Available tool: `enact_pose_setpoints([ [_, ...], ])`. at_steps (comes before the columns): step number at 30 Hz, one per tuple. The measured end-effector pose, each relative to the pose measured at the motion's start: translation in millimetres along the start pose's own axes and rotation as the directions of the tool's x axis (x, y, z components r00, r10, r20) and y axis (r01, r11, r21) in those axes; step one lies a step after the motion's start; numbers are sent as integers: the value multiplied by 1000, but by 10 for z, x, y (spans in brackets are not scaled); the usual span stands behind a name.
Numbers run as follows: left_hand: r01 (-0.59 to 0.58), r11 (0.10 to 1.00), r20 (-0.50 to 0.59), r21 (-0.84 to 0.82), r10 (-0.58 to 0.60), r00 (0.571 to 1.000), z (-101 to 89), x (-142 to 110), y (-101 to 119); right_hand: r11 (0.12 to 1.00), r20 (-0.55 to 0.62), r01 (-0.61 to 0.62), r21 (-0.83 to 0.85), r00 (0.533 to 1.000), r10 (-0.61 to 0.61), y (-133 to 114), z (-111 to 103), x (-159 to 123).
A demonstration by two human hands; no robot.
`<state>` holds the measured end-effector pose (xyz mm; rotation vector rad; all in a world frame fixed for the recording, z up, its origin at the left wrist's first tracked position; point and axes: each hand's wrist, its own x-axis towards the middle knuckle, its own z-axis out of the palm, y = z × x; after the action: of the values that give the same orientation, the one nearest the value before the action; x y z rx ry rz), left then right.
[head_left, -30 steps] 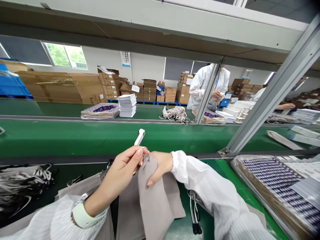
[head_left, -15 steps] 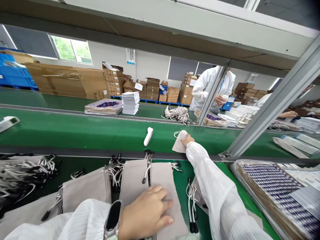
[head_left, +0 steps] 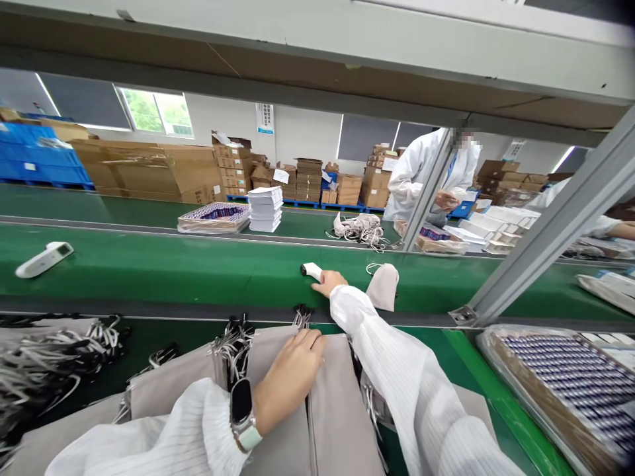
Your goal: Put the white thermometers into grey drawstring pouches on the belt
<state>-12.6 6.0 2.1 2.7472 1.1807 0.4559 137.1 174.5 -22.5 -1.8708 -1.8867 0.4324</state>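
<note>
My right hand (head_left: 331, 282) reaches out over the green belt, its fingers closed on a white handheld thermometer (head_left: 312, 270) whose dark tip points left. Just right of it lies a small grey drawstring pouch (head_left: 384, 287), apart from the hand. Nearer to me, my left hand (head_left: 296, 367) rests on top of two grey drawstring pouches, with its fingers lying across the left pouch (head_left: 265, 340) and the edge of the right pouch (head_left: 337, 390). Another white thermometer (head_left: 44, 260) with a small screen lies at the left on the belt.
More pouches (head_left: 171, 380) and a heap of white cords (head_left: 49, 360) are at the left. A plastic-wrapped tray of striped items (head_left: 560, 377) sits at the right beside a metal post (head_left: 540, 231). Across the belt stands a co-worker (head_left: 421, 172). A shelf beam (head_left: 317, 46) crosses overhead.
My right hand has let go of the small pouch on the belt, moved left and taken hold of the thermometer. My left hand has shifted up on the pouches. The view has turned left.
</note>
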Motion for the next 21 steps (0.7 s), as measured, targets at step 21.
enact_pose_setpoints([
  [21, -72, 997, -38, 10, 72, 997, -134, -43, 36, 408, -582, 560, 721, 809, -81, -302, -698, -591],
])
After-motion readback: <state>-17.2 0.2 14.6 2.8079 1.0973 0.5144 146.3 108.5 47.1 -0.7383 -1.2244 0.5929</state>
